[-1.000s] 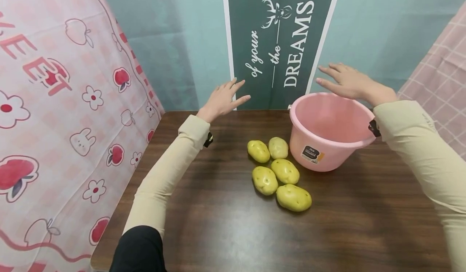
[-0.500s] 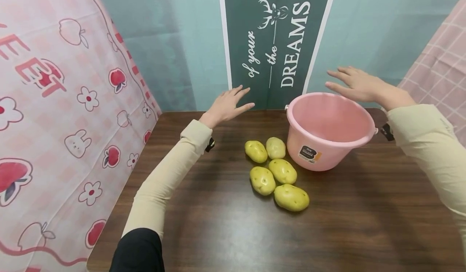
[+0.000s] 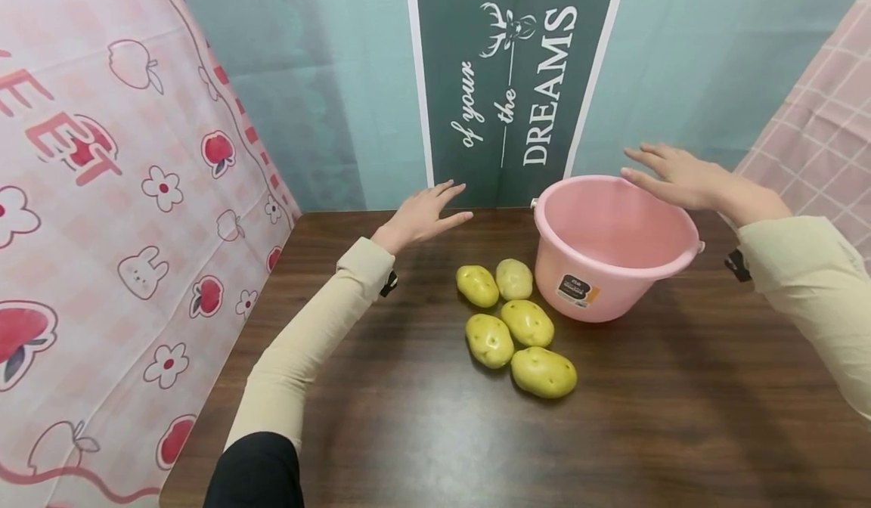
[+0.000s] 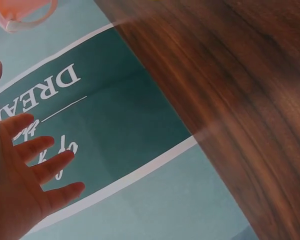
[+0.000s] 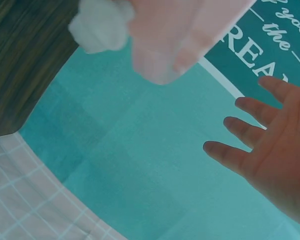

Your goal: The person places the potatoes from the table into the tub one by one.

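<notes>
My left hand (image 3: 423,217) hovers over the far part of the table, its fingers spread and holding nothing. In the left wrist view that hand (image 4: 25,175) shows its palm and extended fingers. My right hand (image 3: 687,179) is held up by the far right rim of a pink bucket (image 3: 585,289), also with nothing in it; the head view does not settle whether it touches the rim. In the right wrist view the right hand (image 5: 275,135) has its fingers extended. Several yellow potatoes (image 3: 528,323) lie in a cluster just left of the bucket.
The dark wooden table (image 3: 408,432) ends at a green-blue backdrop cloth (image 3: 306,100) with a dark printed panel. A pink patterned curtain (image 3: 170,266) borders the left side, and a pink checked cloth (image 3: 816,130) the right. A pale bucket handle (image 4: 32,22) shows in the left wrist view.
Both hands have come down somewhat in the head view, and the right one has also shifted to the right. The potatoes and bucket stay put; the view itself has shifted slightly.
</notes>
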Tool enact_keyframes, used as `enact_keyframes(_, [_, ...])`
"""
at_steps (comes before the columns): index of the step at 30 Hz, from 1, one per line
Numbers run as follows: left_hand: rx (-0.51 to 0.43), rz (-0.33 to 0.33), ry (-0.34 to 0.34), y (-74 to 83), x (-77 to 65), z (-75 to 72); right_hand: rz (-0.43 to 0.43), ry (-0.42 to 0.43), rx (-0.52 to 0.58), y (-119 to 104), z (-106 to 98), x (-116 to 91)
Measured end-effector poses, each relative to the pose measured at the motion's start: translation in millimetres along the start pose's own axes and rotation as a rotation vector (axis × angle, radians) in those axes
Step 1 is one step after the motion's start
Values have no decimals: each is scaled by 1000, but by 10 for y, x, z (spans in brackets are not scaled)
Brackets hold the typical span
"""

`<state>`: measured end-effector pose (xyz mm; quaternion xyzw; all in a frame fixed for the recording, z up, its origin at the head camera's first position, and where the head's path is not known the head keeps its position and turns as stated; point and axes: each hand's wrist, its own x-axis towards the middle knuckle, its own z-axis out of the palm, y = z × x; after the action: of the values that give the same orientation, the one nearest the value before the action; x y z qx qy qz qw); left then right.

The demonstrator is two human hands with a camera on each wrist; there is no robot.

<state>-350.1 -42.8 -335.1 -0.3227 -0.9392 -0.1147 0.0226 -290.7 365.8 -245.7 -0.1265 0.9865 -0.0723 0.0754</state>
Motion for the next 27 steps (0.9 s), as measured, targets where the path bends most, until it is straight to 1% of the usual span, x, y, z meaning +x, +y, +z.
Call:
enact_keyframes(4, [-24, 24, 5, -27, -18, 76, 6, -9, -1, 12, 49, -33])
enact_keyframes(9, [-49, 36, -12, -38, -60, 163, -19, 5, 23, 44, 151, -68])
enact_keyframes(15, [-45, 56, -27, -42, -100, 266, -62, 66, 72, 111, 283, -108])
enact_keyframes(20, [-49, 85, -35, -28, -112, 350, -53, 91, 105, 161, 386, -143])
enact_keyframes(27, [-26, 122, -53, 13, -112, 470, -50, 110, 155, 178, 492, -192])
